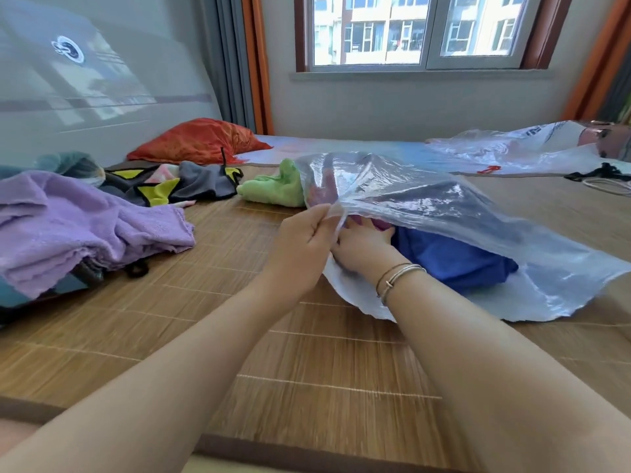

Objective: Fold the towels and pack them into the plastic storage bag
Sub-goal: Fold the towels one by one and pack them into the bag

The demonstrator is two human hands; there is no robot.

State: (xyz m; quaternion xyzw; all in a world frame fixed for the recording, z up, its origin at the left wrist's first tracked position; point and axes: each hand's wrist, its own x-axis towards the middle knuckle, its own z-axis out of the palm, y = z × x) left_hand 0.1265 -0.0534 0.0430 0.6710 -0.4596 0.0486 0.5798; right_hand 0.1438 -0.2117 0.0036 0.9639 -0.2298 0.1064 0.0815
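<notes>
On the bamboo mat (307,353), mid-task — packing underway, far from finished. Left hand (302,240) pinches the upper lip of the plastic storage bag (426,199) between thumb and curled fingers, lifting it so the mouth gapes toward the person. Right hand (362,247) is inside the mouth, palm down, fingers reaching in against the blue towel (454,261); fingertips are hidden by plastic, so I cannot tell whether they grip it or just push it deeper. Something purplish-pink sits in the bag just above the right hand — probably another packed towel, but the film blurs it.

Done, by my read: the blue towel is in the bag, maybe one more.

Left: the purple towel (82,227) lies rumpled at the left, unfolded; the grey-and-yellow cloths (181,186) are heaped behind it; the green towel (273,189) sits just beside the bag's far edge, loosely bunched. All are outside the bag, still needing folding and packing. Bag is not yet closed.

A second plastic bag (512,148) lies flat at the far right, and an orange pillow (201,141) sits at the back.
</notes>
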